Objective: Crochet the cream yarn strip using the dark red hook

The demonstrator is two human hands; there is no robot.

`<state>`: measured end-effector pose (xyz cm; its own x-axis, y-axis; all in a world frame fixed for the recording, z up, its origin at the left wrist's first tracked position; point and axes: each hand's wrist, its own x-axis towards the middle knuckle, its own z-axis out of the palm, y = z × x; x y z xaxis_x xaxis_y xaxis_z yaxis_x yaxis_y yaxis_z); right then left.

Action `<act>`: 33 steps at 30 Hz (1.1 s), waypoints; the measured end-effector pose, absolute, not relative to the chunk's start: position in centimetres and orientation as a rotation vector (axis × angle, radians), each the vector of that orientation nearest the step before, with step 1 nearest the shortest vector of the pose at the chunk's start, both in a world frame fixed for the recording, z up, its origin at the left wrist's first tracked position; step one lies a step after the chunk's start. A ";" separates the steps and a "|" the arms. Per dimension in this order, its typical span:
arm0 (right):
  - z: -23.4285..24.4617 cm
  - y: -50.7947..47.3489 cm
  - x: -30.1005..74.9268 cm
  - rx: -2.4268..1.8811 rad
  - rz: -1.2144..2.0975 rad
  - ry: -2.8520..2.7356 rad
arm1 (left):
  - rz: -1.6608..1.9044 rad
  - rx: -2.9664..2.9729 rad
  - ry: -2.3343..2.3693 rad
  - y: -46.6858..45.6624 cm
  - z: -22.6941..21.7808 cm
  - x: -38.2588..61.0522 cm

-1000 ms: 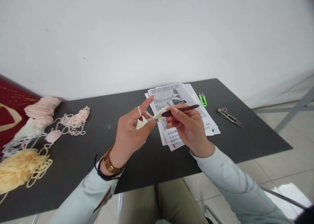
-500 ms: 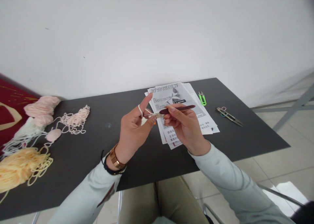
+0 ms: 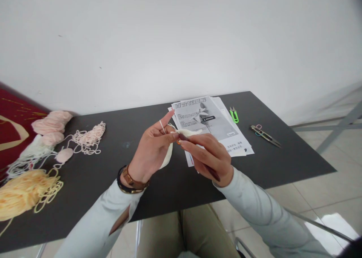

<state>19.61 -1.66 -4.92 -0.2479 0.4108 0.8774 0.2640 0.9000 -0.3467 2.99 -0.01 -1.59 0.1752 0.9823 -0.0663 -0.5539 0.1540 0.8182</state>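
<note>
My left hand is closed in a pinch on a cream crochet piece, with a strand of yarn looped round its raised index finger. Part of the piece hangs below the left fingers, and another part shows beyond my right hand. My right hand is wrapped round a dark brown crochet hook, whose handle points down toward the wrist. The hook's tip meets the work at the left fingertips and is hidden there. A small orange thing shows between the two hands; I cannot make out its kind.
Printed sheets lie behind my hands. Green thread snips and metal snips rest to the right. Pink yarn, a loose pink tangle and yellow yarn lie left on the dark table.
My right hand has turned, so the hook's handle swung from pointing right to pointing down under the palm. The cream piece now shows more, below the left hand and behind the right.
</note>
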 end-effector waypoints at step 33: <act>-3.4 -0.8 20.5 -0.498 1.186 -1.136 | 0.810 0.948 0.605 0.0 0.4 0.1</act>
